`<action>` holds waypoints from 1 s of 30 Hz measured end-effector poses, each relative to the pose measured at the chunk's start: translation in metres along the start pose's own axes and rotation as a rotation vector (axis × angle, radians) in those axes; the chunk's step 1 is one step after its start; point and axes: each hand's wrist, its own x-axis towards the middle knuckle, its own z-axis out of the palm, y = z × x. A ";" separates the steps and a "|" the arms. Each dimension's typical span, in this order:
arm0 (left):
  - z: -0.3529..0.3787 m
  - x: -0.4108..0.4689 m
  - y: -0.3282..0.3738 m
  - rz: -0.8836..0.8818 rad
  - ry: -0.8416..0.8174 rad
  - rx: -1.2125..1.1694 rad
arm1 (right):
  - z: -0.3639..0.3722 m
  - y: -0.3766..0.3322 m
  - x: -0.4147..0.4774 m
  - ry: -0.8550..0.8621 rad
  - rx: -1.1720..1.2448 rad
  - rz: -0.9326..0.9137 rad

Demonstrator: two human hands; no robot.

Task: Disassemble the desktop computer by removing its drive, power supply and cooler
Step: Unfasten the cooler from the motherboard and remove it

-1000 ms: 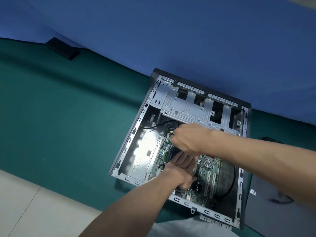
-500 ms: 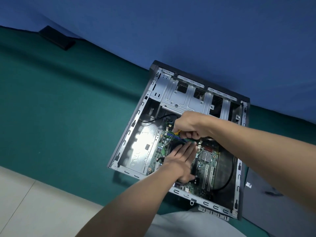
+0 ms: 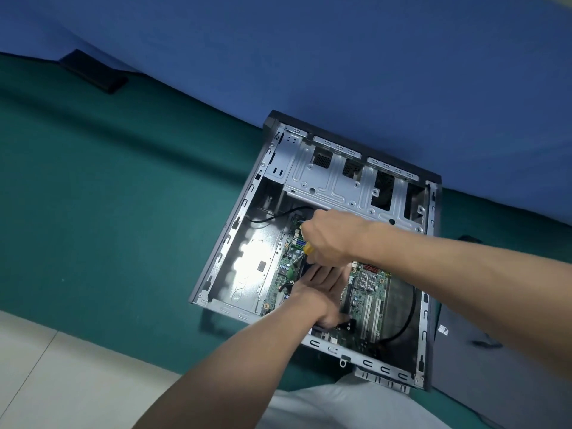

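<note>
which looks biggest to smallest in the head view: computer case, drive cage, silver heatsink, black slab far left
1. computer case
2. drive cage
3. black slab, though it lies farthest from the camera, so its true size is unsure
4. silver heatsink

— What kind of place is this?
— It seems a simple repair workroom: a desk (image 3: 123, 212) under green cloth, a blue backdrop (image 3: 309, 57), pale floor tiles (image 3: 62, 366), an opened computer case (image 3: 328, 181).
</note>
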 end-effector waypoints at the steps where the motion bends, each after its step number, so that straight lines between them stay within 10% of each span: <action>1: 0.002 0.005 -0.001 0.003 -0.048 0.041 | 0.003 -0.004 0.001 -0.002 0.035 0.037; 7: 0.007 0.009 -0.002 0.024 -0.038 0.071 | 0.004 -0.003 0.009 -0.010 0.427 0.273; 21: -0.005 0.006 0.001 -0.035 -0.167 0.044 | 0.002 -0.017 0.003 0.052 -0.116 -0.045; 30: -0.006 0.006 0.000 0.020 -0.128 0.089 | 0.000 -0.003 0.015 -0.148 0.745 0.454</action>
